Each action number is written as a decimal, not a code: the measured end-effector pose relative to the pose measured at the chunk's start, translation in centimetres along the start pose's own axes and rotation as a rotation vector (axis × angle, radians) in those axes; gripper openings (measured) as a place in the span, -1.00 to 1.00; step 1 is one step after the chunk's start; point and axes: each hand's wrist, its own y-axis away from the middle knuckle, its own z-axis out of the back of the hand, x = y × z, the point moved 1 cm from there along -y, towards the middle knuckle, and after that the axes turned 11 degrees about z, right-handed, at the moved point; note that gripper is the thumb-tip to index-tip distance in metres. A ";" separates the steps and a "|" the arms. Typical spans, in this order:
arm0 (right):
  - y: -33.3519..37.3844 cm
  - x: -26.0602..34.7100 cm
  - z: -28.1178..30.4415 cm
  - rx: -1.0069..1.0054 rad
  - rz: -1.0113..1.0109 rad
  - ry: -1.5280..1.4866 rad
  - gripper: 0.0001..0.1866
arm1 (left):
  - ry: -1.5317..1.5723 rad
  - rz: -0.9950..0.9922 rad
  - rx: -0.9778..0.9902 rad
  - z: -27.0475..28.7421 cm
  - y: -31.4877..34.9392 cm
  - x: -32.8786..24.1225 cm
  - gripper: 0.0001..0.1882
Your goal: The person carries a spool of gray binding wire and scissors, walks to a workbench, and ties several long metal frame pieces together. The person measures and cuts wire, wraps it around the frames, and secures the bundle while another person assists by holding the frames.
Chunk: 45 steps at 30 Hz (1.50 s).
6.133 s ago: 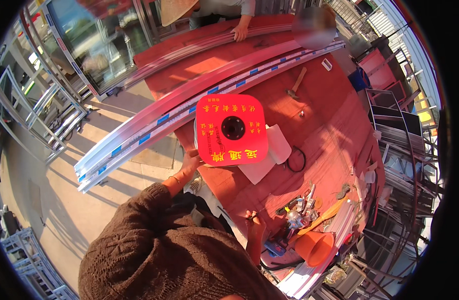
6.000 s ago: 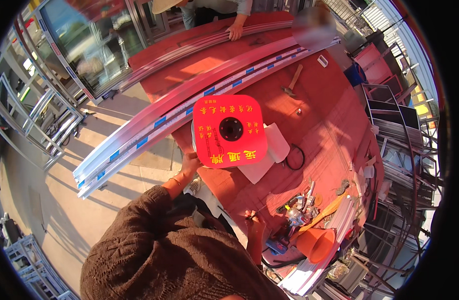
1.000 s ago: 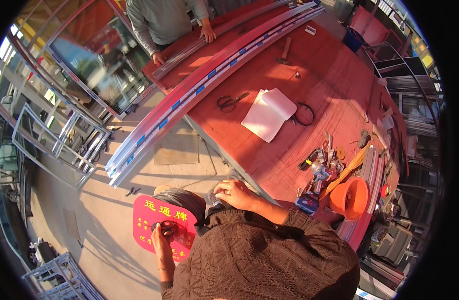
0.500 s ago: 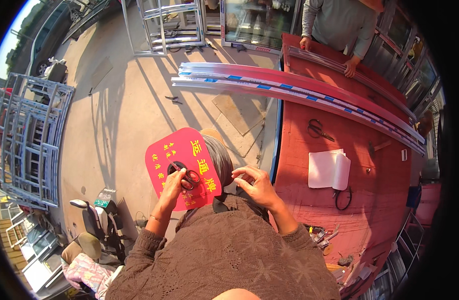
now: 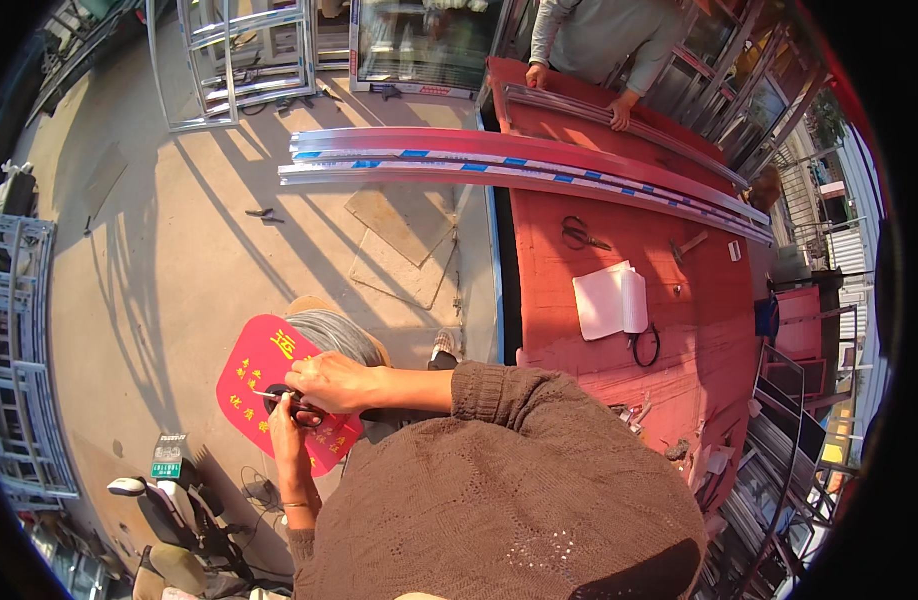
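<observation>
A red spool flange with yellow lettering and a dark centre hole faces up before me, grey strip wound behind it. Over it, my left hand is closed on scissors with black handles; a blade points left. My right hand reaches across from the right, just above the left. Its fingers are bent together beside the scissors, against the flange's middle. What they pinch, if anything, is hidden.
A red-covered table at right bears long metal profiles, a second pair of scissors and a white notepad. A co-worker stands at its far side. Metal frames lean at left, near a scooter.
My right hand has moved left from beside the spool to the scissors in my left hand. My view has swung right, and the spool appears lower and further left.
</observation>
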 end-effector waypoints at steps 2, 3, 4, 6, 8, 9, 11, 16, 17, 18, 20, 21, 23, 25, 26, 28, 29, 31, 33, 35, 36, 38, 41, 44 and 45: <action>-1.1 0.1 -0.7 -0.052 -0.018 -0.005 -0.74 | -0.029 0.014 -0.005 1.5 -1.1 -0.5 -0.63; -1.4 0.0 -0.8 -0.085 -0.039 0.007 -0.73 | -0.052 -0.002 0.005 1.7 -1.5 -0.4 -0.65; -1.8 0.4 -1.0 -0.138 -0.047 0.021 -0.72 | -0.055 -0.003 0.005 2.3 -1.9 -0.6 -0.65; -2.2 0.9 -1.2 -0.183 -0.054 0.015 -0.70 | -0.048 -0.030 0.060 2.9 -2.4 -0.8 -0.64; -2.2 0.9 -1.2 -0.169 -0.054 -0.023 -0.68 | -0.189 -0.067 0.017 2.8 -3.3 -1.1 -0.62; -2.3 0.8 -1.3 -0.121 -0.081 -0.056 -0.59 | -0.223 -0.119 0.036 2.5 -3.6 -1.4 -0.61; -2.2 0.6 -1.1 -0.079 -0.114 -0.033 -0.58 | -0.318 -0.084 0.024 1.8 -3.8 -1.7 -0.59; -0.8 -0.4 1.6 -0.155 -0.146 -0.073 -0.64 | -0.161 -0.083 0.122 -0.6 -1.8 -2.8 -0.51; 0.4 -0.9 2.8 -0.214 -0.161 -0.099 -0.65 | -0.161 -0.074 0.108 -1.0 -1.3 -3.0 -0.48; 1.9 -1.4 4.1 -0.297 -0.161 -0.123 -0.65 | -0.130 -0.095 0.139 -1.8 -1.3 -3.2 -0.46; 5.6 -3.2 6.4 -0.445 -0.288 -0.327 -0.66 | -0.113 -0.056 0.118 -3.0 -1.4 -3.1 -0.44; 8.0 -4.4 7.3 -0.541 -0.406 -0.260 -0.67 | -0.147 -0.053 0.112 -3.4 -1.7 -3.1 -0.45; 14.8 -8.0 8.4 -0.728 -0.622 -0.266 -0.72 | -0.147 -0.031 0.108 -4.2 -2.1 -2.6 -0.49; 23.8 -11.7 8.7 -0.991 -0.725 -0.446 -0.72 | -0.166 -0.034 0.116 -4.8 -2.4 -2.1 -0.51; 28.8 -13.6 8.4 -1.082 -0.870 -0.343 -0.73 | -0.177 -0.034 0.118 -5.1 -2.5 -2.0 -0.51; 39.6 -16.6 6.7 -1.255 -1.221 -0.113 -0.74 | -0.189 -0.047 0.142 -5.8 -2.6 -1.8 -0.53; 45.2 -17.1 5.4 -1.367 -1.347 -0.128 -0.74 | -0.205 -0.047 0.156 -6.2 -2.5 -1.9 -0.53; 54.0 -17.8 3.1 -1.439 -1.699 0.084 -0.71 | -0.224 -0.054 0.167 -7.1 -2.2 -1.9 -0.54; 59.9 -15.9 1.0 -1.430 -1.818 0.136 -0.76 | -0.228 -0.070 0.193 -8.0 -1.7 -2.0 -0.54; 61.9 -13.8 -0.4 -1.458 -1.838 0.094 -0.77 | -0.286 -0.053 0.178 -8.8 -1.3 -2.2 -0.56; 62.2 -12.6 -0.7 -1.336 -1.881 0.191 -0.74 | -0.312 -0.048 0.191 -9.3 -1.2 -2.4 -0.57; 60.9 -10.8 -2.3 -1.363 -1.781 0.147 -0.71 | -0.351 -0.074 0.245 -10.3 -1.0 -2.8 -0.58; 57.4 -8.3 -5.6 -1.465 -1.669 -0.065 -0.75 | -0.405 -0.055 0.304 -11.4 -0.8 -3.6 -0.59; 53.3 -5.9 -9.9 -1.557 -1.607 -0.279 -0.76 | -0.478 -0.055 0.394 -11.9 -0.8 -4.3 -0.61; 51.9 -4.7 -11.7 -1.554 -1.582 -0.279 -0.78 | -0.497 -0.053 0.437 -11.9 -0.7 -4.5 -0.61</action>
